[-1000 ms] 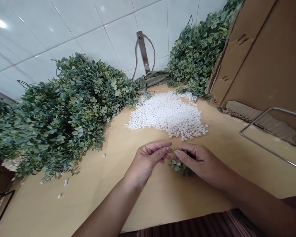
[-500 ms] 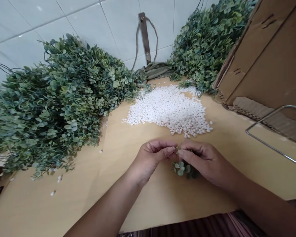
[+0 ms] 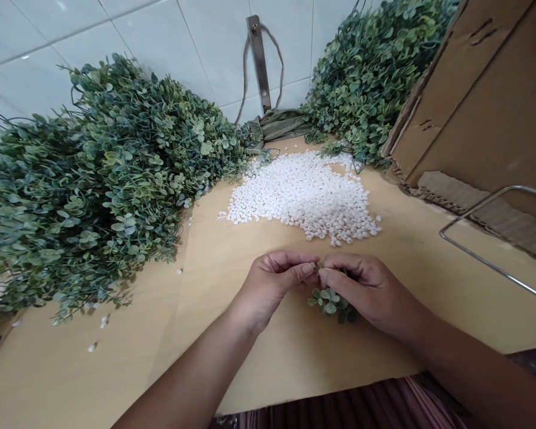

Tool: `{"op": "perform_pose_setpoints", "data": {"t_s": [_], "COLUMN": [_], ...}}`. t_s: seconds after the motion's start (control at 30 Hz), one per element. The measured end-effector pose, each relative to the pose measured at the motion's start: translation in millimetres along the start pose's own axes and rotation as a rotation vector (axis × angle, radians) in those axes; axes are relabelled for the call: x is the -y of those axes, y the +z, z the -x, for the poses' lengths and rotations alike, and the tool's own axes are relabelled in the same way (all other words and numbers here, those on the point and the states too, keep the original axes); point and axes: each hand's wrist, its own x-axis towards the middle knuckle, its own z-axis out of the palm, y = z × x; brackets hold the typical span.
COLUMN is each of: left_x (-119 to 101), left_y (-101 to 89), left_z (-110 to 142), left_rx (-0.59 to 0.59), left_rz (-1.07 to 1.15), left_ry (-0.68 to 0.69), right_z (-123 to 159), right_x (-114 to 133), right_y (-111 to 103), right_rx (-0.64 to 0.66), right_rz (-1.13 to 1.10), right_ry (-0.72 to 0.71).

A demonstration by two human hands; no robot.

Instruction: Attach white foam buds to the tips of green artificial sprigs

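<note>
My right hand point(image 3: 361, 283) is closed on a sprig of artificial greenery point(image 3: 330, 301), its small round leaves hanging below the fingers. Thumb and forefinger of my left hand point(image 3: 279, 277) are pinched together at the stem end, right against the right fingertips. Whatever tiny piece sits between the left fingertips is mostly hidden. Just beyond both hands lies a spread of small white plastic pieces point(image 3: 299, 193), beads or caps by their look, on the tan cardboard surface point(image 3: 232, 262).
A big heap of leafy artificial stems point(image 3: 111, 179) lies on the left, another bunch point(image 3: 366, 83) at the back right. To the right stand a cardboard box point(image 3: 482, 113) and a bent metal wire frame point(image 3: 495, 265). A brown strap point(image 3: 259, 65) leans against the tiled wall.
The view has shifted slightly. Both hands stay together at the stem, and the sprig's leaves have turned a little.
</note>
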Motion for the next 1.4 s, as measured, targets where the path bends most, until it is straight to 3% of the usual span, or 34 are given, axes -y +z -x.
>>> {"op": "perform_pose_setpoints", "data": {"t_s": [0.33, 0.57, 0.77, 0.97, 1.1, 1.23, 1.3, 1.4], "left_x": [3, 3, -12, 1, 7, 0, -3, -4], "left_y": [1.2, 2.4, -2.4, 3.5, 2.7, -4.1, -6.7, -9.4], "left_z": [-2, -6, 6, 15, 7, 4, 5, 5], "left_rx": [-0.042, -0.011, -0.115, -0.04, -0.062, -0.035, -0.001, 0.064], "left_rz": [0.013, -0.014, -0.405, -0.891, -0.843, -0.71, -0.738, -0.899], "left_ry": [-0.006, 0.038, 0.252, 0.414, 0.388, 0.369, 0.44, 0.656], "right_z": [0, -3, -3, -3, 1, 8, 8, 2], "right_x": [-4, -3, -7, -12, -5, 5, 7, 1], "right_y": [4, 5, 0, 3, -5, -24, -29, -27], "right_rx": [-0.005, -0.022, -0.093, -0.206, -0.243, 0.014, 0.047, -0.068], "right_rz": [0.041, 0.007, -0.016, -0.003, -0.134, -0.467, -0.554, -0.483], "right_ry": [0.012, -0.006, 0.017, -0.011, 0.006, 0.017, 0.095, 0.2]}}
